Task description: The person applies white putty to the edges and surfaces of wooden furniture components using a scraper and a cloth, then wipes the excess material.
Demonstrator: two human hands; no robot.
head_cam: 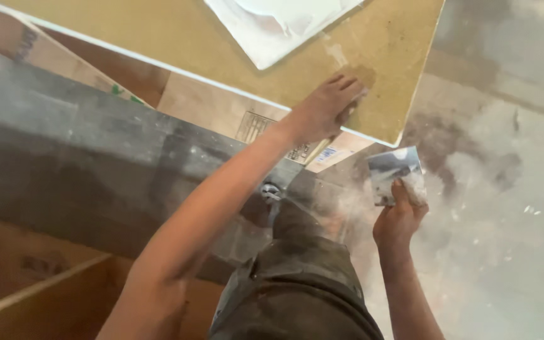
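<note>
We see our left hand (325,110) pressed flat near the board (177,38) corner, right hand (400,217) gripping a putty scraper (396,174) just below it, and that overhanging corner could tip under pressure.

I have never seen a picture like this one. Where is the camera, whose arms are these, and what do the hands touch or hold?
There is no machine here: a person works with two bare hands. The single picture comes from a camera worn on that person's head, looking straight down, so you see their own arms and, below, their dusty grey trousers.

The left hand lies flat on a tan board, close to its corner. A white sheet lies on the board further up. Under the board are brown cardboard pieces.

The right hand holds a small flat blade, smeared with white material, away from the board. Beneath is a grey concrete floor with white dust and stains.
</note>
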